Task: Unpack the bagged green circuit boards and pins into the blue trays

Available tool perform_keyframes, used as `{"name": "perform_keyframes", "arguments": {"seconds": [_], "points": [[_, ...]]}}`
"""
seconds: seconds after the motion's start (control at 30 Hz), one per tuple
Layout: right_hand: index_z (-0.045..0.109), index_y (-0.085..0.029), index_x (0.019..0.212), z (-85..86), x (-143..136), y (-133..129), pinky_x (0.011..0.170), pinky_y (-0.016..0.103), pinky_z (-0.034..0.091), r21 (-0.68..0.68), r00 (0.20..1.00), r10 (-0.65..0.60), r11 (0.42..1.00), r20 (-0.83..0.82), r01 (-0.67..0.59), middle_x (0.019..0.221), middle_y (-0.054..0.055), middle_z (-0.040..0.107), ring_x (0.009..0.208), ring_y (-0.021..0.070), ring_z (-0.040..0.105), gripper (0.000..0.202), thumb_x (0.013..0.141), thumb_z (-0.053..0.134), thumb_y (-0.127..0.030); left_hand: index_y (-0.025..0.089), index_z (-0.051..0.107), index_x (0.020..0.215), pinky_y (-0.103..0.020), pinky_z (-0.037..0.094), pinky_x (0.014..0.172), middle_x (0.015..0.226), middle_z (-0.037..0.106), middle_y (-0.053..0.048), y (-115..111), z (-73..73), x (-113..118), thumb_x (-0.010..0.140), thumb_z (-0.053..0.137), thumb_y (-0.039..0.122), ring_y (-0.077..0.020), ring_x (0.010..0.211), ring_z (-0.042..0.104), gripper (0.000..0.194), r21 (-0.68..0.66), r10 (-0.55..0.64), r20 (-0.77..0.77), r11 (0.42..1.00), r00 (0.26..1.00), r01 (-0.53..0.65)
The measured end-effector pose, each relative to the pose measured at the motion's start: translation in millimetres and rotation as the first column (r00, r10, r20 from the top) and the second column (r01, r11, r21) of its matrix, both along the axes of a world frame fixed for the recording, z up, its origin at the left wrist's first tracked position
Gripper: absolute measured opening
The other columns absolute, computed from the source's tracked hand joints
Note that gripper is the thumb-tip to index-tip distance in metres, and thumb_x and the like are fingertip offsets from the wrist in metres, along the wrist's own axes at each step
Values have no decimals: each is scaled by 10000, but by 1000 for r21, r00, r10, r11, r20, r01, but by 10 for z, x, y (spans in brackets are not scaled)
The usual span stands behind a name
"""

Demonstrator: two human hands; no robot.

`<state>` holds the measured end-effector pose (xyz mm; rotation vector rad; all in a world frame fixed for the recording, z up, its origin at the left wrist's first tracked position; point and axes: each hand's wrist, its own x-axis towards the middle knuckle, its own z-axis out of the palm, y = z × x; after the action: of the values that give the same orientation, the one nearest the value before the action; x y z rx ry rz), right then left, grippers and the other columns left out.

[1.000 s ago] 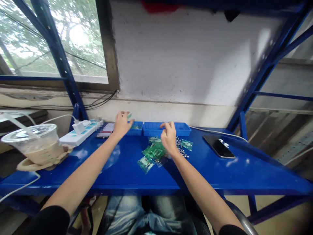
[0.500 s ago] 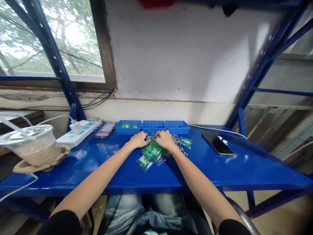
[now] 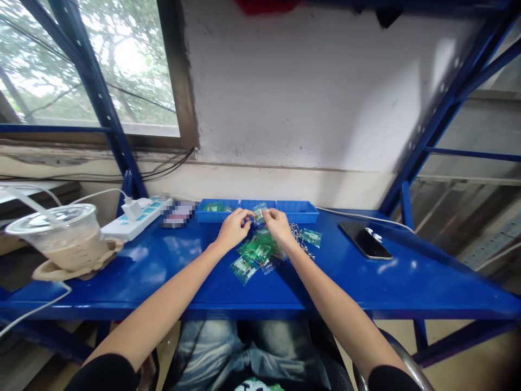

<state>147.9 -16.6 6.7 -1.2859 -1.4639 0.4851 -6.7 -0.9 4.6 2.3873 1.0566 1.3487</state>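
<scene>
My right hand (image 3: 279, 225) pinches a small clear plastic packet (image 3: 259, 214) by its right side, raised above the pile. My left hand (image 3: 233, 229) is at the packet's left edge, fingers bent and apart from the thumb; I cannot tell whether a fingertip touches it. Below both hands lies a heap of green packets (image 3: 258, 247), clear bags with small green pieces inside. Small metal screw-like pieces (image 3: 299, 234) lie right of the heap, partly hidden by my right wrist. A single green packet (image 3: 311, 237) lies farther right.
Three joined blue bins (image 3: 296, 213) stand behind the heap; the left one holds green packets. On the left are a power strip (image 3: 136, 220) and an iced drink cup (image 3: 69, 244) in a cardboard holder. A phone (image 3: 364, 241) with white earbuds lies to the right.
Both hands were down in the heap. My right hand has lifted with a clear packet in its fingers, and my left hand has risen off the heap beside it.
</scene>
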Motion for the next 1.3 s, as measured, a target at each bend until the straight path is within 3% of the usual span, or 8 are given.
{"name": "perform_keyframes", "arguments": {"seconds": [0.17,0.3,0.43,0.57,0.77,0.9,1.07,1.3], "points": [[659,-181,955,57,-32,-124,698,251,420,291,951,-80,957,297,-11,824,45,601,700,142,534,237,831,479,-273,139,624,929,-230,420,549,807,650,-69,18,38,7,842,424,468,-128,633,579,395,-567,15,393,791,919,230],[671,-216,980,53,-97,-183,769,254,433,299,919,-13,947,393,-115,906,47,570,813,148,547,255,831,465,-184,133,615,916,-212,410,522,821,672,-80,40,70,-27,776,498,563,-115,603,592,467,-690,102,555,611,826,388],[681,-215,961,39,-118,-168,893,304,407,287,917,29,945,399,-155,996,63,536,958,173,516,288,771,488,-115,137,618,892,-233,434,555,823,667,-61,48,72,-40,744,598,369,-124,623,590,276,-605,96,493,752,865,262],[690,-183,836,65,-111,-127,848,313,422,115,991,71,990,110,-84,918,54,565,910,177,539,224,802,516,-319,174,629,935,-281,466,700,903,644,-47,-5,88,-50,784,545,259,-164,800,590,192,-154,14,255,988,967,26],[657,-151,742,60,-66,-69,535,236,377,-101,983,68,991,-169,-86,579,-8,550,559,128,493,370,821,453,-449,216,652,937,-356,392,932,1004,596,-45,-67,103,-53,778,509,147,-191,1007,520,225,116,-46,-72,992,996,54],[693,-163,886,41,-39,-92,667,252,413,175,983,-69,984,169,38,733,26,592,664,136,510,281,841,474,-334,177,640,916,-318,459,774,882,634,-57,-20,88,-40,819,502,344,-179,831,581,237,-263,-101,79,957,992,119],[684,-202,1023,25,-71,-145,755,246,442,323,906,-79,944,415,-66,902,59,560,780,141,553,282,864,452,-224,123,621,875,-222,401,497,757,639,-78,28,91,-33,831,370,585,-124,582,564,528,-656,57,469,691,881,304],[678,-207,1000,93,-73,-189,857,259,434,403,895,-69,906,440,-128,1050,77,545,944,160,553,305,855,415,-154,179,642,932,-259,449,676,852,651,-49,88,304,-268,824,515,394,-148,726,572,271,-36,282,340,957,897,-288]]}}
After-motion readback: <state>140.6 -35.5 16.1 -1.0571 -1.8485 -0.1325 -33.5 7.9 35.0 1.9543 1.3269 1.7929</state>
